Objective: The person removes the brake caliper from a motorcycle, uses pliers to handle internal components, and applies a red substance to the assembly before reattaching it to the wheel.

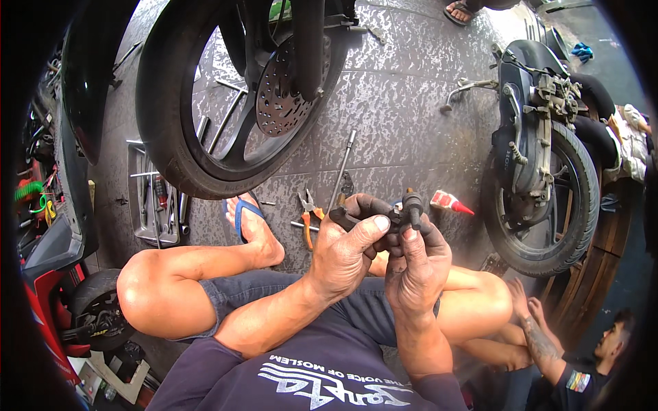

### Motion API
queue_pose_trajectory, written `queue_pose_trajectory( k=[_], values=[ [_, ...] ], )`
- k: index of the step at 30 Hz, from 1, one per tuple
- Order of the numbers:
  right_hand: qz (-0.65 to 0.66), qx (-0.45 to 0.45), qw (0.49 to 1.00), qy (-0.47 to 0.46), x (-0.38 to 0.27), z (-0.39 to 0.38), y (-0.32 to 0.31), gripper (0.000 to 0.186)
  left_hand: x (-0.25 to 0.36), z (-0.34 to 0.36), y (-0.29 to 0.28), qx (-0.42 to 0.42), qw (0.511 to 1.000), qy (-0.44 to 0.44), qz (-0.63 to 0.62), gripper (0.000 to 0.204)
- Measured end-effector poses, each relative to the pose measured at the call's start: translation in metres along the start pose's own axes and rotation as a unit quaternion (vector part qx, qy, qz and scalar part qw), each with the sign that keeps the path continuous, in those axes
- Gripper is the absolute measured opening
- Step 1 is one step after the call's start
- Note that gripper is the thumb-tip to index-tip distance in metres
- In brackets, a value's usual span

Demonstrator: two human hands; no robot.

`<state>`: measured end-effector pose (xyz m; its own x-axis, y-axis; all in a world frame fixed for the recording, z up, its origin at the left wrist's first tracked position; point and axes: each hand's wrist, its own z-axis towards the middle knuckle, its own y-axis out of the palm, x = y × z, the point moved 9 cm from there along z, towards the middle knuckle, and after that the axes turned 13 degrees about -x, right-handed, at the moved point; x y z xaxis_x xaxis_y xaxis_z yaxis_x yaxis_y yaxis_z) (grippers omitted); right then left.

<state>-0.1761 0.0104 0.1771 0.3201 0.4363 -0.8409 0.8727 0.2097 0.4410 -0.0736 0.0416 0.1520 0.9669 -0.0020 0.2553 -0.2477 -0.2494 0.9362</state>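
Just above my lap, my left hand [343,253] and my right hand [418,267] meet, both with blackened fingers. My right thumb and fingers grip a small dark ribbed cylindrical part [411,207] with a brass-coloured tip pointing up. Between the left thumb and curled fingers is a black piece [343,218]. It reaches toward the cylindrical part; I cannot tell whether the two are joined. Beyond the left hand, pliers [308,218] with orange handles and a long metal rod tool [344,164] lie on the floor. A white bottle with a red nozzle [451,202] lies beyond the right hand.
A motorcycle wheel with a brake disc [281,89] stands ahead on the left. Beside it sits a tray of tools [140,229]. At right is a partly stripped motorcycle rear end with a wheel [582,185]. Another person [569,356] sits at the lower right.
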Motion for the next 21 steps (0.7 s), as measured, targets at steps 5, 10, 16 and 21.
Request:
queue_pose_trajectory(
  k=[5,10,16,21],
  values=[
    [0.003,0.003,1.0,0.023,0.002,0.001,0.001,0.019,-0.001,0.0,-0.004,0.017,1.0,-0.011,0.002,0.015],
    [-0.078,-0.013,0.995,0.061,0.001,0.007,-0.011,0.014,0.002,0.002,-0.008,0.029,0.999,-0.035,0.03,0.013],
    [-0.343,-0.069,0.93,-0.117,-0.066,0.014,0.007,0.036,0.012,0.003,-0.006,0.032,0.978,-0.062,0.195,0.015],
    [-0.52,-0.189,0.824,-0.125,-0.071,0.016,0.03,0.046,0.02,0.002,0.006,-0.006,0.952,-0.067,0.3,0.019]
  ],
)
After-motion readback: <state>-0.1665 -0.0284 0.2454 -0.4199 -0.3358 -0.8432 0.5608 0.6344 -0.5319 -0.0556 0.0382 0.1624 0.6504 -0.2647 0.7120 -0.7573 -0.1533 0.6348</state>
